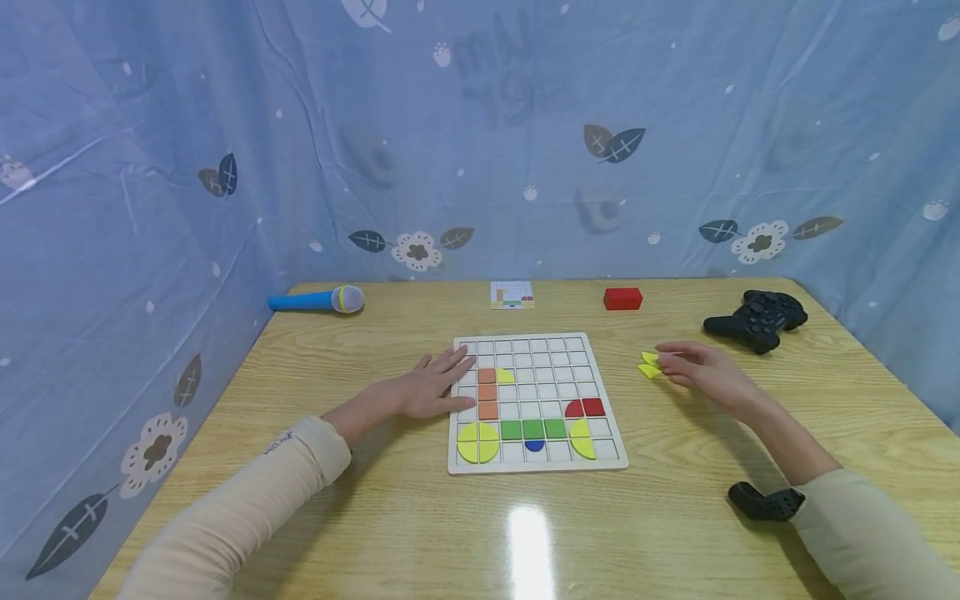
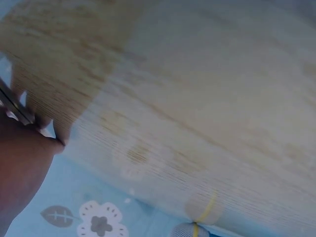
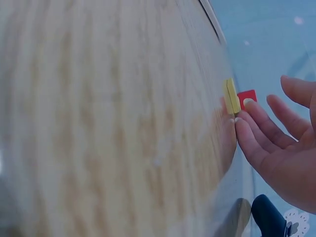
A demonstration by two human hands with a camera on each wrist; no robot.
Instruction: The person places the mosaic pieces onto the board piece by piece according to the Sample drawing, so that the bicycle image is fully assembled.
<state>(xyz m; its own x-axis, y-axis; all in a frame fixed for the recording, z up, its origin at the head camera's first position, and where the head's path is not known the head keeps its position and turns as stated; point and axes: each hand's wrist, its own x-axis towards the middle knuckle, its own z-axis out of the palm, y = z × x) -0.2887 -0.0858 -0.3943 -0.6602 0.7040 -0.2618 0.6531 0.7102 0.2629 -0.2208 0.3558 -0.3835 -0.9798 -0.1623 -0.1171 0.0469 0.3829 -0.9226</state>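
A white gridded board (image 1: pixel 534 360) lies mid-table. Flat pieces sit on it: orange squares (image 1: pixel 487 392), green squares (image 1: pixel 532 429), red pieces (image 1: pixel 592 407), yellow quarter circles (image 1: pixel 478 442) and a blue half circle (image 1: pixel 534 446). With fingers spread, my left hand (image 1: pixel 431 390) rests across the board's left edge. To the right of the board, my right hand (image 1: pixel 705 371) pinches a yellow quarter-circle piece (image 1: pixel 650 357) between thumb and fingertip. A second yellow piece (image 1: pixel 648 371) lies just beside it. Both yellow pieces overlap in the right wrist view (image 3: pixel 231 96).
Behind the board lie a small pattern card (image 1: pixel 512 294) and a red block (image 1: pixel 622 299). A blue microphone (image 1: pixel 315 300) is at the back left. A black game controller (image 1: pixel 757 319) sits back right. Near my right cuff is a black curved object (image 1: pixel 765 502).
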